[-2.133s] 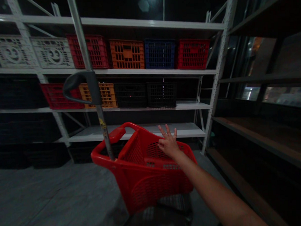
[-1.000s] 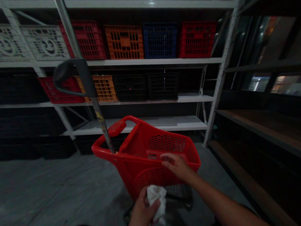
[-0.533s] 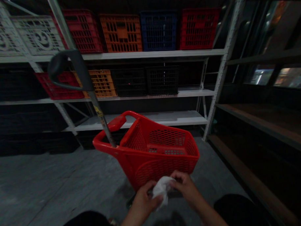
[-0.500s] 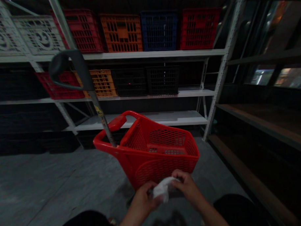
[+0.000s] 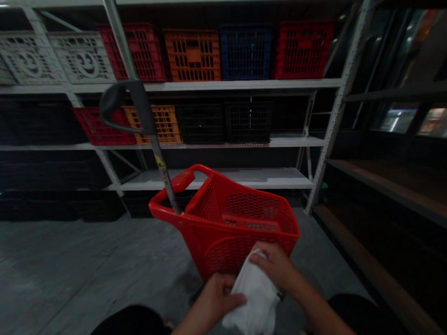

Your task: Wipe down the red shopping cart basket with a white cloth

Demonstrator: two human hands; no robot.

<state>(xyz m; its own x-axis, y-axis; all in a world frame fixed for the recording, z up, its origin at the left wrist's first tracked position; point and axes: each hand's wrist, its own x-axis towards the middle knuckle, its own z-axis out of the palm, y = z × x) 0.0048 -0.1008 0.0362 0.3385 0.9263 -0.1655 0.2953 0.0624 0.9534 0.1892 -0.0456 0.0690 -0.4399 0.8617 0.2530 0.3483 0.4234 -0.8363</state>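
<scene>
Left hand [image 5: 218, 297] & right hand [image 5: 276, 266] both clamp the crumpled white cloth [image 5: 255, 296], just in front of near wall of red plastic mesh trolley basket [image 5: 225, 226]. Cloth's long axis approx vertical: top end twd basket, loose end hangs down.

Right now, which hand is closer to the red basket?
The right hand. It is just in front of the near wall of the red basket, gripping the white cloth. The left hand holds the cloth lower down, farther back.

Coloured crates [image 5: 192, 54] on metal shelving [image 5: 224, 85]; grey floor [image 5: 66, 270].
</scene>
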